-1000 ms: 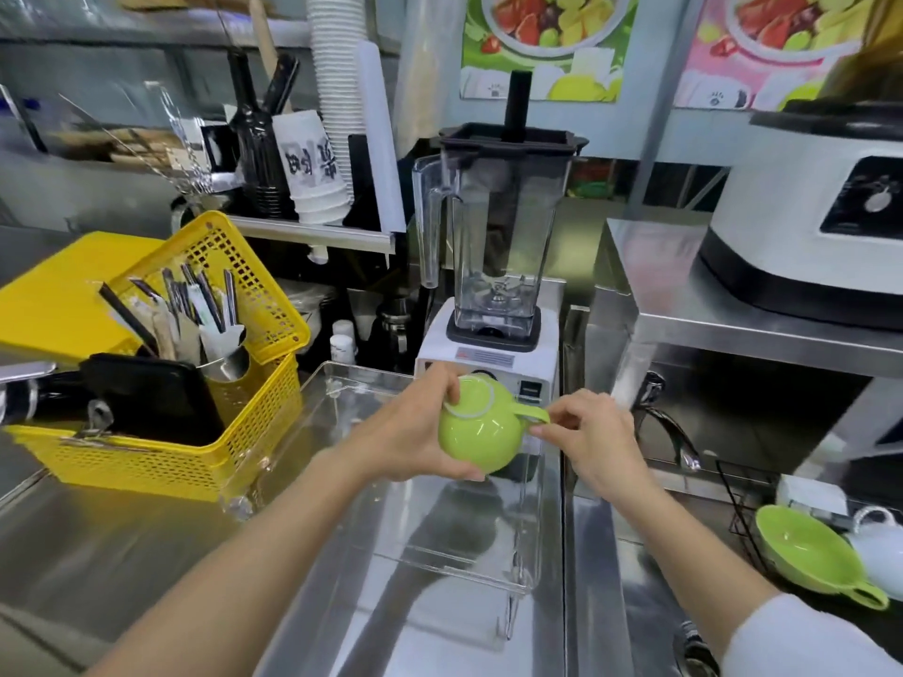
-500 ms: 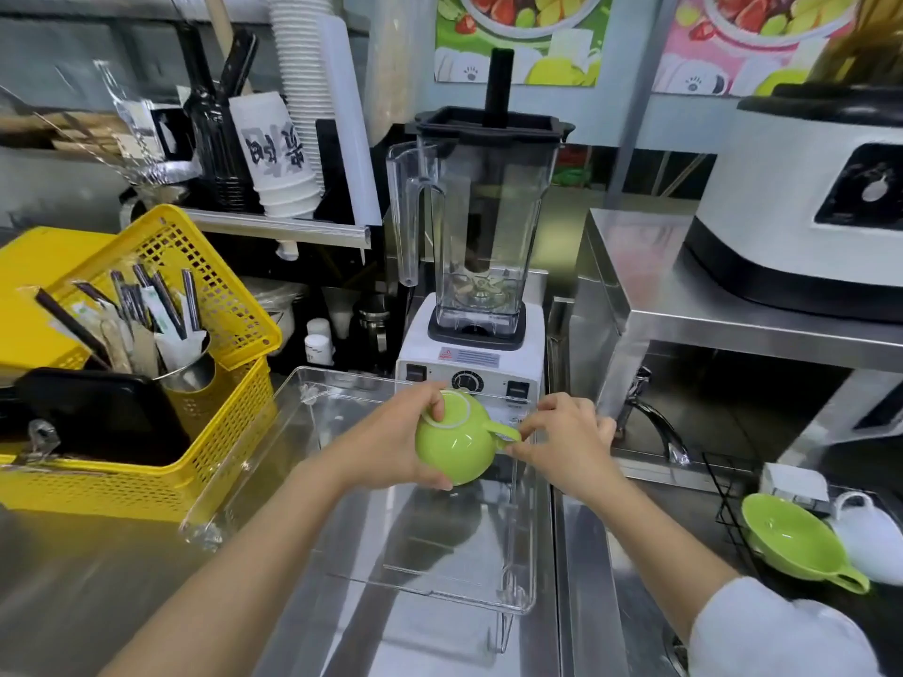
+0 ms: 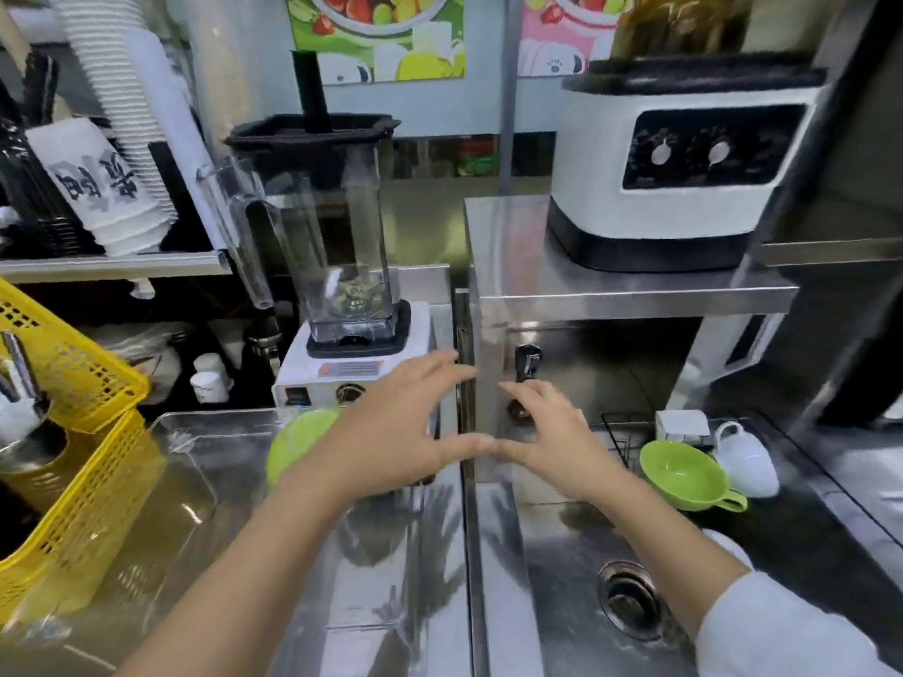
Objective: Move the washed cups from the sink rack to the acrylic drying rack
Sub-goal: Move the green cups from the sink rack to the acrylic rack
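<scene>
A green cup (image 3: pixel 299 444) rests in the clear acrylic drying rack (image 3: pixel 195 461), partly hidden behind my left wrist. My left hand (image 3: pixel 405 432) hovers to its right with fingers spread, holding nothing. My right hand (image 3: pixel 552 437) is also open, fingers apart, over the sink's left edge; the two thumbs nearly touch. In the black wire sink rack (image 3: pixel 618 439) at the right lie another green cup (image 3: pixel 684 473), mouth facing up-left, and a white cup (image 3: pixel 747 456) on its side.
A yellow basket (image 3: pixel 83 461) with utensils stands at the left. A blender (image 3: pixel 337 266) sits behind the acrylic rack. A white machine (image 3: pixel 684 163) stands on a steel shelf above the sink. The sink drain (image 3: pixel 630 598) is at lower right, and a tap (image 3: pixel 525 364) behind my hands.
Both hands let go of the green cup, which now sits in the acrylic rack. The hands opened and moved right, toward the sink. The view swung right.
</scene>
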Demonstrator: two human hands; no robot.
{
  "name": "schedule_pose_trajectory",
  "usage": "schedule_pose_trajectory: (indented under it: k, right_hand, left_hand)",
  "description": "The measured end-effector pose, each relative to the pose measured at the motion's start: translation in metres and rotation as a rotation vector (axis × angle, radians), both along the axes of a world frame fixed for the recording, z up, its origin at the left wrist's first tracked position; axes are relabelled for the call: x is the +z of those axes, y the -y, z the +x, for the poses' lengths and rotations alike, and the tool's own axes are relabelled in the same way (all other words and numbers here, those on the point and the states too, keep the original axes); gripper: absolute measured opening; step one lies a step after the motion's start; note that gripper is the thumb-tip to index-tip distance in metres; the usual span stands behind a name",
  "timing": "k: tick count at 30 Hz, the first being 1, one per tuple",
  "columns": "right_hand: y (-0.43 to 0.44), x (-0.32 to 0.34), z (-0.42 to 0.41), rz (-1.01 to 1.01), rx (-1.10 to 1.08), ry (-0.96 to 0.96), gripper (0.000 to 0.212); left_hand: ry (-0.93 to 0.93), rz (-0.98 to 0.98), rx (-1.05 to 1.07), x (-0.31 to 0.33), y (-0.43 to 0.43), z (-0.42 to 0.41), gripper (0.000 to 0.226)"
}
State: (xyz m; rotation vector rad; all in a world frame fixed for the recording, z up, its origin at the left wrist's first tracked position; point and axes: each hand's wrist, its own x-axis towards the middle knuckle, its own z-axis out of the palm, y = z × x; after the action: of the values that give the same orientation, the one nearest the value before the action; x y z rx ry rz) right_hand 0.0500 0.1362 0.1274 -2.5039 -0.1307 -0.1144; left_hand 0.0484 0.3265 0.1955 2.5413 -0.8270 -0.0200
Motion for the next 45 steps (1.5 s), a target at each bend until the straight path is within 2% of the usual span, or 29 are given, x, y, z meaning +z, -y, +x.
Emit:
schedule_pose_trajectory:
  k: [3,7,12,16,20,23,28,33,35,38,45]
  right_hand:
    - [0.042,-0.012,-0.007,0.041,-0.047,-0.013,0.075]
    - [0.101,-0.030,-0.018,0.046,-0.158,-0.050,0.075]
    - [0.175,-0.056,-0.030,0.069,-0.326,-0.171,0.071]
    - [0.225,-0.084,-0.040,0.126,-0.369,-0.280,0.068]
    - [0.261,-0.111,-0.046,0.179,-0.392,-0.361,0.064]
    - [0.279,-0.134,-0.045,0.256,-0.390,-0.407,0.056]
    - [0.287,-0.158,-0.042,0.460,-0.344,-0.495,0.036]
    - [0.286,-0.170,-0.033,0.693,-0.393,-0.526,0.015]
    - [0.283,-0.170,-0.028,0.784,-0.462,-0.534,0.021]
    - [0.282,-0.166,-0.027,0.795,-0.565,-0.489,0.029]
    - [0.282,-0.124,-0.031,0.802,-0.615,-0.126,0.032]
  left_hand:
    - [0.038,0.018,-0.098,-0.004,0.050,-0.003,0.066]
    - [-0.014,0.016,-0.170,-0.026,0.115,-0.001,0.065]
    - [-0.188,0.019,-0.105,-0.067,0.189,0.017,0.065]
    - [-0.280,0.082,-0.021,-0.106,0.236,0.032,0.066]
    - [-0.276,0.146,0.069,-0.142,0.279,0.038,0.063]
    - [-0.236,0.265,0.106,-0.167,0.307,0.038,0.061]
    - [-0.338,0.379,0.154,-0.198,0.330,0.044,0.069]
    - [-0.409,0.284,0.332,-0.197,0.349,0.057,0.078]
    - [-0.434,0.241,0.398,-0.196,0.354,0.059,0.075]
    - [-0.483,0.165,0.455,-0.191,0.356,0.059,0.072]
    - [-0.683,-0.364,0.651,-0.164,0.362,0.063,0.089]
